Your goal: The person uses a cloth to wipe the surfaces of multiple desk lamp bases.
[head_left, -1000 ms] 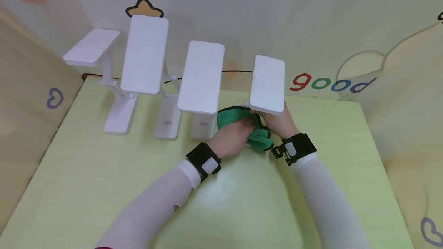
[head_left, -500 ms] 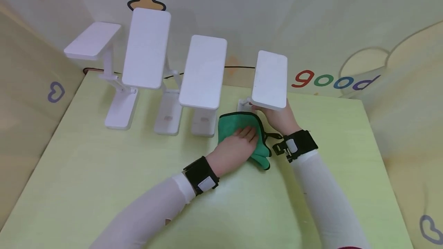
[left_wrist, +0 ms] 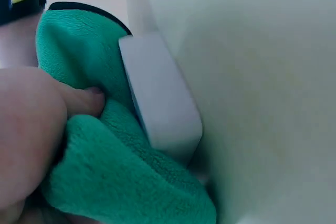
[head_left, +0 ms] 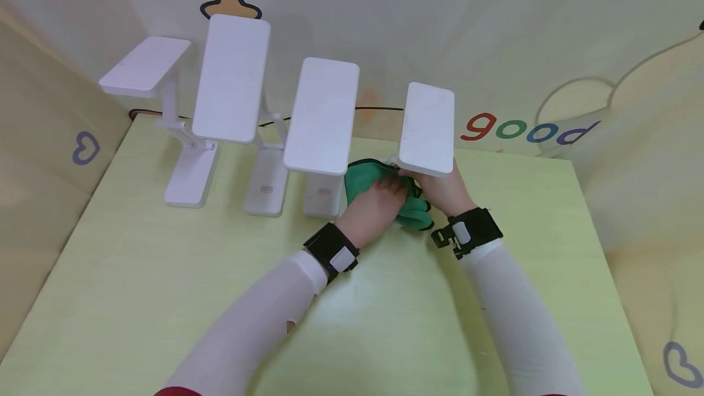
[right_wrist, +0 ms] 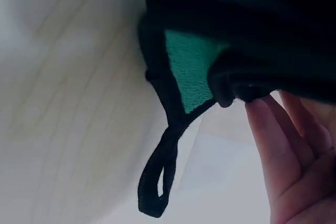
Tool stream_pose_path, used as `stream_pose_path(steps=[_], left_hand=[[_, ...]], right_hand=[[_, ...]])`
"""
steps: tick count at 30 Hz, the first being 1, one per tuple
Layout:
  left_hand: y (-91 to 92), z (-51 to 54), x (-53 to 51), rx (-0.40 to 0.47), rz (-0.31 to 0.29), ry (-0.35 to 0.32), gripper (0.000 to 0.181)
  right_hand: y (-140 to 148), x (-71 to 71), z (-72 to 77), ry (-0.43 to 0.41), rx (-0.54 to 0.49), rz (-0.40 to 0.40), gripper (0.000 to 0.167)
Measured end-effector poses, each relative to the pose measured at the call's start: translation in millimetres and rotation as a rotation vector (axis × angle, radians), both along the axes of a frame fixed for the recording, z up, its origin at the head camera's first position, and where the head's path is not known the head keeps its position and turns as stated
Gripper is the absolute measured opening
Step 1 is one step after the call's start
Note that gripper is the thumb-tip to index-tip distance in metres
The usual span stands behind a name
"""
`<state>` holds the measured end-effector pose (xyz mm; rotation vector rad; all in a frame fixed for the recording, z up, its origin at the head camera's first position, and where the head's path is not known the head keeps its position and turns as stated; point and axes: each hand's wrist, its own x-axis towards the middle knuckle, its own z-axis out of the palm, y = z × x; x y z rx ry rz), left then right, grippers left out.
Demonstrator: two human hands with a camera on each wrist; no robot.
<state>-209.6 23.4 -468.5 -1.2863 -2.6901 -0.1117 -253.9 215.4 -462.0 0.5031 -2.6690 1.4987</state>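
Observation:
My left hand (head_left: pixel 374 208) holds a green cloth (head_left: pixel 360 181) with black edging over the base of the rightmost white phone stand (head_left: pixel 426 129). In the left wrist view the thumb (left_wrist: pixel 86 100) presses into the folded cloth, which wraps one side of the white base (left_wrist: pixel 160 90). My right hand (head_left: pixel 448 193) grips that stand just under its tilted plate. The plate hides some of its fingertips. In the right wrist view, fingers (right_wrist: pixel 273 145) reach up beside the dark cloth edge, and a black hanging loop (right_wrist: pixel 152 192) dangles.
Further white phone stands stand in a row to the left: one with its plate flatter (head_left: pixel 145 66), a tall one (head_left: pixel 232 78), and one (head_left: pixel 322 116) close beside the cloth. Behind the yellow-green table (head_left: pixel 137 298) hangs a printed curtain (head_left: pixel 495 29).
The left hand drew the cloth toward the person half a second ago, baring the stand's hinge, and is now back up over the base. The right hand stays at the stand.

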Motion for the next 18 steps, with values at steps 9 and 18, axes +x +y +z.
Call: stream_pose_path(steps=[9, 18], left_hand=[[-5.6, 1.7, 32.4, -0.152, -0.013, -0.155, 0.041], [-19.2, 12.6, 50.5, 0.061, -0.085, -0.214, 0.046]], right_hand=[[-2, 0.7, 0.5, 0.015, 0.068, -0.011, 0.037], [-1, -3.1, 1.1, 0.014, 0.067, 0.011, 0.027]])
